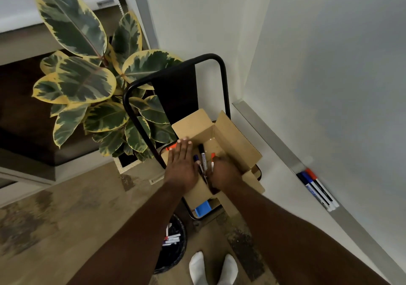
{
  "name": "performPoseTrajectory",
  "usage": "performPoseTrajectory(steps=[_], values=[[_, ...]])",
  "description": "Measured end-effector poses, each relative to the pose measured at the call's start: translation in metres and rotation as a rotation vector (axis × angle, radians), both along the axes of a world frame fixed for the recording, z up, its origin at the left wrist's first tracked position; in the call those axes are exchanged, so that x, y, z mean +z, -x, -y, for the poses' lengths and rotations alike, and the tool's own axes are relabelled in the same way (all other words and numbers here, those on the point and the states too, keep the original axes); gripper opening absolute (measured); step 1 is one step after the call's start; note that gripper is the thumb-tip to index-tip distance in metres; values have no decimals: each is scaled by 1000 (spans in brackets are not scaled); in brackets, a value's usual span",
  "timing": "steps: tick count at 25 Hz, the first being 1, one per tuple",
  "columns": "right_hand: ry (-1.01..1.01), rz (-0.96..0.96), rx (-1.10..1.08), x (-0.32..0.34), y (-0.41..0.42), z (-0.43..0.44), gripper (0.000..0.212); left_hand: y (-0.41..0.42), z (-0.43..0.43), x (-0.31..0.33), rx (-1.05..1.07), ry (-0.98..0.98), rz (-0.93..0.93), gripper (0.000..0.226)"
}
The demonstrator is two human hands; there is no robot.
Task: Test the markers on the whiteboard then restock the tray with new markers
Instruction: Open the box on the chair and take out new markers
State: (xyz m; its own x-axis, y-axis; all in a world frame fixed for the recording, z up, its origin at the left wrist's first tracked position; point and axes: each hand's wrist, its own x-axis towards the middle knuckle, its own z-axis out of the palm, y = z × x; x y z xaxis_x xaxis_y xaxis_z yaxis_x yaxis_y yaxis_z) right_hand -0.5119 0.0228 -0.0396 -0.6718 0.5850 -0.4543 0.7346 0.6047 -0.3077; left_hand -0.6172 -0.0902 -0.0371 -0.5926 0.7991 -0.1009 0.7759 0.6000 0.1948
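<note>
An open cardboard box (228, 135) sits on a black chair (175, 91) and holds several markers (203, 158) with black, blue and red caps. My left hand (181, 163) lies flat with straight fingers on the box's left flap. My right hand (224, 172) reaches into the box with fingers curled among the markers; what it grips is hidden. The whiteboard (329, 65) fills the right side. Its metal tray (274, 144) carries three markers (316, 188), black, blue and red capped.
A large variegated plant (87, 82) in a white pot stands left of the chair. A black bin (173, 245) with several discarded markers sits on the wooden floor by my feet (213, 267). A blue object (203, 207) lies under the box.
</note>
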Motion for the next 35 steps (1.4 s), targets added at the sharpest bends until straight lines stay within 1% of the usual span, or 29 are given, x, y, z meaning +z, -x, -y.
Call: performPoseTrajectory(steps=[4, 6, 8, 9, 16, 19, 21, 25, 28, 30, 31, 34, 35], values=[[-7, 10, 0, -20, 19, -7, 45, 6, 1, -11, -6, -31, 27, 68], [20, -3, -31, -28, 28, -10, 54, 6, 3, -16, -6, -66, 39, 66], [-7, -24, -21, -33, 36, -12, 64, 7, 5, -21, 1, -99, 51, 64], [-27, -24, -9, -36, 40, -14, 65, 6, 6, -23, 8, -112, 56, 63], [11, -27, -19, -43, 50, -10, 39, 5, 5, -23, 25, -105, 79, 63], [57, 92, -17, -42, 50, -10, 47, 5, 5, -24, 30, -98, 76, 63], [97, 107, -43, -43, 48, -11, 50, 5, 6, -25, 27, -107, 69, 63], [162, 4, -64, -41, 41, -11, 52, 4, 2, -24, 39, -136, 71, 61], [159, -133, -55, -28, 33, -11, 52, 3, -3, -15, 38, -230, 108, 59], [125, -248, -20, -14, 26, -12, 50, 4, -11, -6, 57, -320, 176, 57], [122, -300, -21, -6, 21, -13, 46, 4, -15, -1, 85, -373, 247, 57], [155, -429, -8, 23, 8, -16, 40, 3, -28, 15, 212, -498, 519, 58], [123, -473, -2, 29, 6, -17, 39, 2, -31, 20, 250, -542, 617, 59]])
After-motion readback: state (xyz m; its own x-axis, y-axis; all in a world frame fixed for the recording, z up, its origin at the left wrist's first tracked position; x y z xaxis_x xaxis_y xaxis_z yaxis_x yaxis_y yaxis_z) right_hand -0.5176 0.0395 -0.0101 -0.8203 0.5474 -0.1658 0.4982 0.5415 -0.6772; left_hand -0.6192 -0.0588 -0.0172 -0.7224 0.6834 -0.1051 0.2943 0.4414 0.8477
